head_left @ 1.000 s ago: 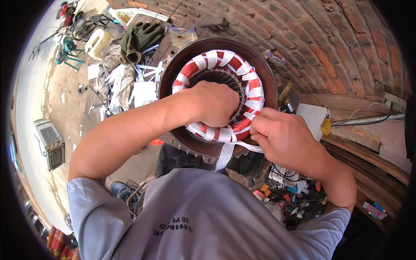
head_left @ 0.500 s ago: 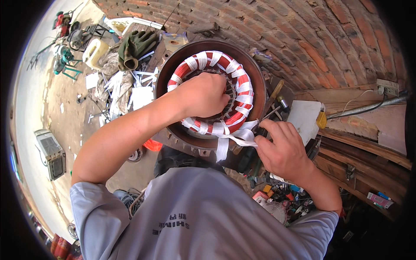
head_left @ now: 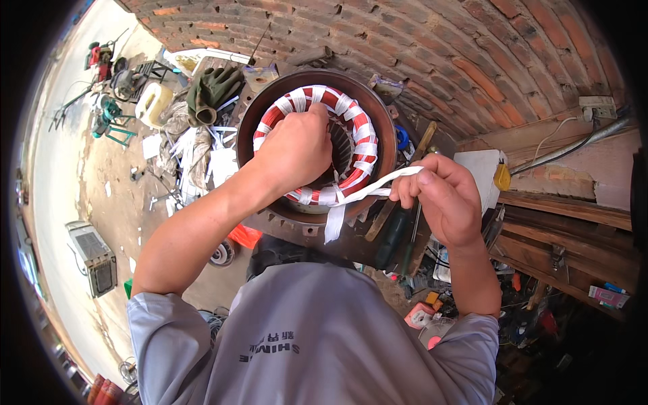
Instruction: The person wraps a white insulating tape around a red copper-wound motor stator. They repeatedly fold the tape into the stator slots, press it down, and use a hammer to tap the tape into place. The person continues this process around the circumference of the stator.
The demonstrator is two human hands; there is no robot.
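A round brown motor housing stands before me with a thick ring of red coil winding inside, bound at intervals with white tape. My left hand is closed over the ring's left side and central opening, its thumb side against the far part of the winding; what its fingers grip is hidden. To the right of the housing, my right hand pinches a white tape strip, which runs taut and twisted to the near side of the ring. A loose tape end hangs over the housing's near rim.
Right of the housing lie a dark-handled screwdriver, a wooden handle and a blue tape roll. Dark green gloves and white paper scraps lie to the left. A brick wall rises behind.
My left hand has shifted from the ring's middle toward its far left. My right hand has turned and risen slightly, and the tape, slack before, is now drawn straighter.
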